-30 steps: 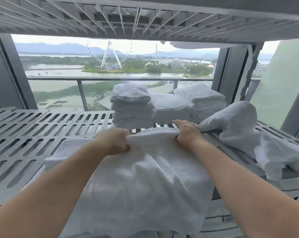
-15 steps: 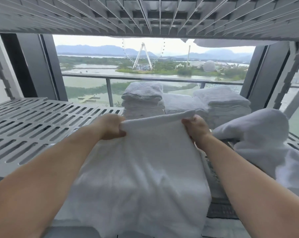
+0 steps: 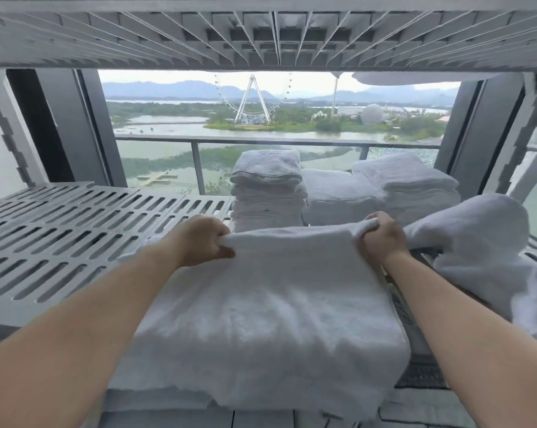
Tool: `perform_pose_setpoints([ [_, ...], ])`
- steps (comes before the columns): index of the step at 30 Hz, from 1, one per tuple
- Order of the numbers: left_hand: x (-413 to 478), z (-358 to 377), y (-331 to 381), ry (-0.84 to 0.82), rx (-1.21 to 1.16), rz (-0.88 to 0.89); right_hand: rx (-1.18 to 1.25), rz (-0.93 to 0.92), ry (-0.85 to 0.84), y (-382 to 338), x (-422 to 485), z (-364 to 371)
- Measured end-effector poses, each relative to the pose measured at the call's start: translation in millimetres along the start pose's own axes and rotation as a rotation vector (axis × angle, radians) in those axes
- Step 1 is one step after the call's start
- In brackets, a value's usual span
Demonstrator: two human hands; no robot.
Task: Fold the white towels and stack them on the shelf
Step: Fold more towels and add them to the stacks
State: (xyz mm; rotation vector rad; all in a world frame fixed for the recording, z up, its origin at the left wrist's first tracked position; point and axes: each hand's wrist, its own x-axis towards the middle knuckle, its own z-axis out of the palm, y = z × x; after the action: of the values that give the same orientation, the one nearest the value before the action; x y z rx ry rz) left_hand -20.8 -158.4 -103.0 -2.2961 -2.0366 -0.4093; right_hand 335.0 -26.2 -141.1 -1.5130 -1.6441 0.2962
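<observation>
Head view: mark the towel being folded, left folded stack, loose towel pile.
towel being folded (image 3: 270, 310), head view, middle of top face.
left folded stack (image 3: 267, 196), head view, front side.
loose towel pile (image 3: 477, 239), head view, rounded upper bulge.

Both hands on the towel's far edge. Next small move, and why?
Probably draw the far edge back toward the near edge, folding the towel in half. The left hand and right hand each grip a far corner, the towel lies spread on the shelf, and the folded stacks stand close behind it.
</observation>
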Motion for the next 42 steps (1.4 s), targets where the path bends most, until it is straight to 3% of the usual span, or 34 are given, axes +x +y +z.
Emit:
perform_pose_setpoints([
  [4, -11, -7, -5, -0.045, 0.029, -0.028, 0.056, 0.044, -0.009, -7, -12, -22],
  [8, -11, -5, 6, 0.054, 0.175, 0.043, -0.133, -0.097, -0.061, -18, -43, -40],
  [11, -11, -7, 16, 0.073, 0.153, 0.042, -0.189, -0.042, -0.028, -19, -64, -51],
  [13, -14, -14, 18, 0.088, 0.162, -0.048, -0.039, 0.088, 0.008, -19, -75, -58],
  [16, -26, -20, 36, 0.058, 0.282, -0.176, 0.402, 0.278, -0.027, -22, -93, -58],
  [19, -57, -5, 83, 0.151, 0.205, 0.076, 0.574, 0.371, -0.029, -28, -107, -52],
  [20, -70, 2, 100, 0.167, 0.108, 0.187, 0.609, 0.383, -0.018, -29, -111, -51],
  [22, -92, 16, 130, 0.036, -0.073, 0.275, 0.671, 0.393, -0.002, -31, -117, -51],
  [25, -108, 40, 157, -0.180, -0.004, 0.233, 0.735, 0.381, -0.042, -42, -121, -54],
  [31, -111, 53, 167, -0.157, 0.065, 0.166, 0.869, 0.224, 0.014, -56, -133, -75],
  [33, -110, 54, 168, -0.169, 0.062, 0.149, 0.755, 0.165, 0.020, -43, -150, -78],
  [37, -119, 52, 172, -0.075, 0.186, 0.168, 0.136, -0.053, -0.197, -24, -174, -79],
  [42, -139, 46, 153, 0.219, 0.268, 0.222, -0.085, -0.160, -0.209, -16, -177, -74],
])
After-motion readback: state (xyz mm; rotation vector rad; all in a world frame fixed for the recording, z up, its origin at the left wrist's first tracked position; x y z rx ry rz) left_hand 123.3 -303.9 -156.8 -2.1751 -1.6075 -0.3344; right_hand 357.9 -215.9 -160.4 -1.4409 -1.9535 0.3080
